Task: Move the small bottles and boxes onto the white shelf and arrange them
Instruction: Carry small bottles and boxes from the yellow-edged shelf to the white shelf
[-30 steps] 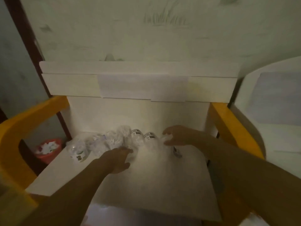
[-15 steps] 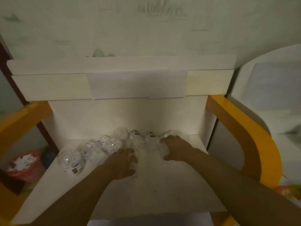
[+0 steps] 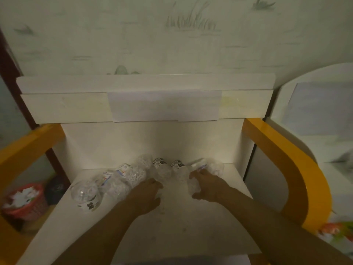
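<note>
**Both hands at the bottle row**

At lower left I see a red mesh basket (image 3: 24,202). On the white shelf board (image 3: 172,226), clear crinkled plastic bottles (image 3: 133,173) lie in a row across the middle. My left hand (image 3: 146,197) rests fingers-down against them; whether it grips, I cannot tell. My right hand (image 3: 207,185) curls around one bottle.

I'm looking down on the shelf (image 3: 172,226): a row of bottles (image 3: 133,173) lies across its back, slanting toward me at the left end. My left hand (image 3: 147,196) sits just before the row's middle, my right hand (image 3: 208,186) at its right end. A basket (image 3: 24,201) stands left of the shelf, lower down.
</note>
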The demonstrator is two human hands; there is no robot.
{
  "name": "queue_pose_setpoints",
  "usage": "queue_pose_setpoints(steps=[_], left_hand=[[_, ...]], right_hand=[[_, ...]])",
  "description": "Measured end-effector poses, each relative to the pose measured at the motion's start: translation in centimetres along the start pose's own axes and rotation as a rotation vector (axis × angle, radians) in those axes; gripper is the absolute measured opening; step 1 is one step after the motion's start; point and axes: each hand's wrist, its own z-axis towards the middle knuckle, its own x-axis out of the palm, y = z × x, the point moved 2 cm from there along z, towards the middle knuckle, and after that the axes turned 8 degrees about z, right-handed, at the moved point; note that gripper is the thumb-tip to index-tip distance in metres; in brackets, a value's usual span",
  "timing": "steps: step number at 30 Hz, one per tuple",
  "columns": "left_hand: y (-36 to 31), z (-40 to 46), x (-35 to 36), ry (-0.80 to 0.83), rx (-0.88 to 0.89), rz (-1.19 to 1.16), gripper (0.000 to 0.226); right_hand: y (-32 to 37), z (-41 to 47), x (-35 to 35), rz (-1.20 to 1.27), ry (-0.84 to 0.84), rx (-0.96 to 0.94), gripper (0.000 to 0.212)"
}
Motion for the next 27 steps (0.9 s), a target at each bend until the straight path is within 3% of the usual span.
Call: queue_pose_setpoints(steps=[7, 12, 16, 20, 24, 27], left_hand=[[-0.2, 1.2, 0.3, 0.028, -0.093, 0.030, 0.051], [-0.6, 0.9, 0.6, 0.024, 0.005, -0.116, 0.052], [-1.2, -0.1, 0.9, 0.078, 0.055, -0.190, 0.066], [-1.7, -0.6, 1.0, 0.082, -0.024, -0.178, 0.077], [-1.5, -0.3, -1.6, 0.044, 0.008, -0.139, 0.080], [-1.4, 0.8, -6.1, -0.012, 0.050, -0.134, 0.074]], right_hand=[[0.0, -0.9, 0.1, -0.011, -0.027, 0.000, 0.065], [-0.2, -1.3, 0.2, -0.007, -0.019, -0.002, 0.065], [-0.2, -1.4, 0.2, -0.013, -0.022, 0.011, 0.068], [0.4, -1.6, 0.2, 0.008, -0.037, 0.044, 0.070], [1.3, -1.9, -1.3, 0.043, -0.082, 0.046, 0.085], [2.1, -2.3, -5.4, 0.075, -0.173, 0.029, 0.085]])
